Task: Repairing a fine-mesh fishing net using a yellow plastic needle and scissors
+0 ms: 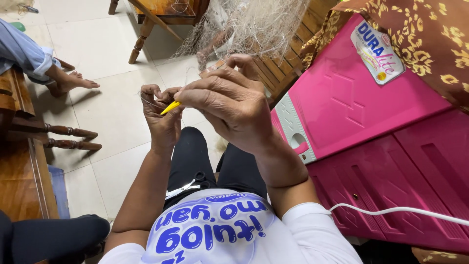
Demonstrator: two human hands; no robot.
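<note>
My right hand [229, 100] is raised in front of me, its fingers pinched on a thin yellow netting needle [170, 107]. My left hand [160, 115] sits just beside it, fingers closed on fine, nearly clear net thread that runs toward the needle tip. A pale fishing net [244, 24] hangs bunched above and behind both hands. Small scissors [188, 186] lie on my lap against black trousers.
A pink plastic cabinet [371, 146] stands close on my right, a patterned brown cloth [430, 44] draped over it. A white cable [400, 211] crosses its front. Wooden furniture [19, 161] is at left, a wooden chair [161, 14] ahead. Another person's bare feet [73, 80] rest on the tiled floor.
</note>
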